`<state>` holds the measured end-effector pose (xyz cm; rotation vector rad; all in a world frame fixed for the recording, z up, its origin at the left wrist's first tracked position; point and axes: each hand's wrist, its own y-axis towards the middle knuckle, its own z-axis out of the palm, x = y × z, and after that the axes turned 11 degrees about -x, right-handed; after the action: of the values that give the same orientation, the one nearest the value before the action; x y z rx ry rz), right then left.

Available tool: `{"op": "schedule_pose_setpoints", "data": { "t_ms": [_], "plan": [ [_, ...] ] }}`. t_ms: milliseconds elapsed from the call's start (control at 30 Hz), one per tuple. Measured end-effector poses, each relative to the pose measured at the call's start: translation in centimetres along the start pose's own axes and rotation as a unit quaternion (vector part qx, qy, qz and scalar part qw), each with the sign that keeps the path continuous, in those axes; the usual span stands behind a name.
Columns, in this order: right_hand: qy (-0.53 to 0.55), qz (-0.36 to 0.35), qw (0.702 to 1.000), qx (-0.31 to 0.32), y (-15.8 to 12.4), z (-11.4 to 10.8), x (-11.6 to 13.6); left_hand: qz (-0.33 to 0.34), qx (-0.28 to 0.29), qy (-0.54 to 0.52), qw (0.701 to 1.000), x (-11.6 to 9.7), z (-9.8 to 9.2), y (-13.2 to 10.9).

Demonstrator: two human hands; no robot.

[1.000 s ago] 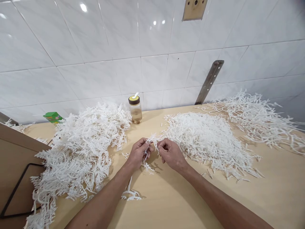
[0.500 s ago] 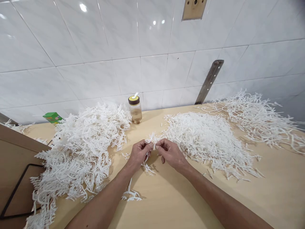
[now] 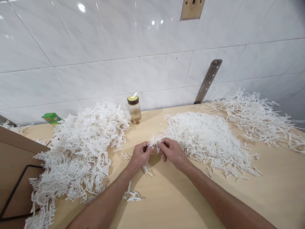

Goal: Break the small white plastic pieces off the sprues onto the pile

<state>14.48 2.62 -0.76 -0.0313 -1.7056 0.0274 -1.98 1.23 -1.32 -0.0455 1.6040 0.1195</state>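
Note:
My left hand (image 3: 140, 155) pinches a small white branched plastic piece (image 3: 152, 140) between thumb and forefinger, just above the tabletop. My right hand (image 3: 173, 152) is closed on the right side of the same piece, thumb against fingertips. Its thin prongs stick up between the two hands, and the fingers hide the rest. Below my left hand lie loose white branched bits (image 3: 148, 171), and another (image 3: 132, 195) rests nearer me beside the left forearm. A large heap of similar branched pieces (image 3: 81, 149) spreads to the left. To the right is a pile of short white sticks (image 3: 202, 136).
A clear bottle (image 3: 134, 111) with a dark and yellow lid stands by the tiled wall. Long stringy white strands (image 3: 259, 117) lie far right, near a metal bracket (image 3: 208, 81). A green carton (image 3: 51, 118) and brown board (image 3: 19, 152) are on the left.
The right hand has shifted slightly right, and the held piece is turned a little between the fingers. The view has moved slightly; the piles look the same.

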Motion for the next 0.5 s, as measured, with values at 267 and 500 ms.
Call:
{"op": "schedule_pose_setpoints", "data": {
  "t_ms": [267, 500],
  "plan": [
    [0.018, -0.023, 0.999, -0.04, -0.2, 0.3, -0.1, -0.072, -0.011, -0.061, 0.996, -0.3, -0.3, 0.0],
    [-0.058, -0.128, 0.988, -0.06, -1.0, 0.9, -0.5, -0.041, -0.022, -0.065, 0.997, -0.9, 0.0, -0.2]
  ]
}}
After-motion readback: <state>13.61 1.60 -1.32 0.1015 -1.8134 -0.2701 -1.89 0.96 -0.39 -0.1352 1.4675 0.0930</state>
